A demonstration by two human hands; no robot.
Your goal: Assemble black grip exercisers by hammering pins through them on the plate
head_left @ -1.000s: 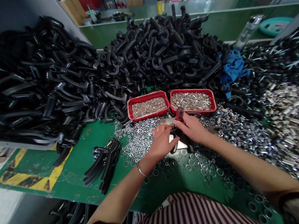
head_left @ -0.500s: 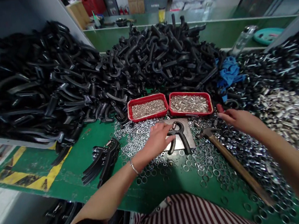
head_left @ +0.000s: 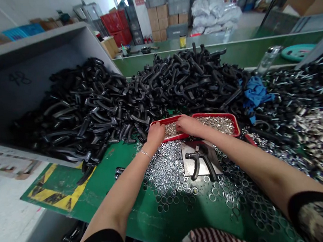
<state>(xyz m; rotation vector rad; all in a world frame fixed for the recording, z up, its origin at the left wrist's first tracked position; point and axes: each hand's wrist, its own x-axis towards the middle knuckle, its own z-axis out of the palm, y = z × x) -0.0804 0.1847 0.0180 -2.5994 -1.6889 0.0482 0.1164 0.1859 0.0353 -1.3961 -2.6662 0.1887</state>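
Both hands are at the left red tray [head_left: 172,138], which is filled with small metal pieces. My left hand [head_left: 156,132] is curled at its left end, fingers drawn together over the rim. My right hand [head_left: 188,125] reaches across to its right end, fingertips bent down among the pieces. What either hand pinches is hidden. Below the trays, a black hand-grip exerciser [head_left: 196,162], its two handles spread towards me, lies untouched on a metal plate [head_left: 188,168].
A second red tray [head_left: 219,125] holds longer pins. Loose washers [head_left: 166,170] and rings surround the plate. Black handles [head_left: 174,77] are heaped behind; metal sleeves [head_left: 321,135] pile up at right. A blue cloth [head_left: 256,91] lies by the heap.
My left hand has left the hand-grip exerciser and moved up to the tray. My right hand has swung left from the red-ended item to the same tray. The view has tilted up.
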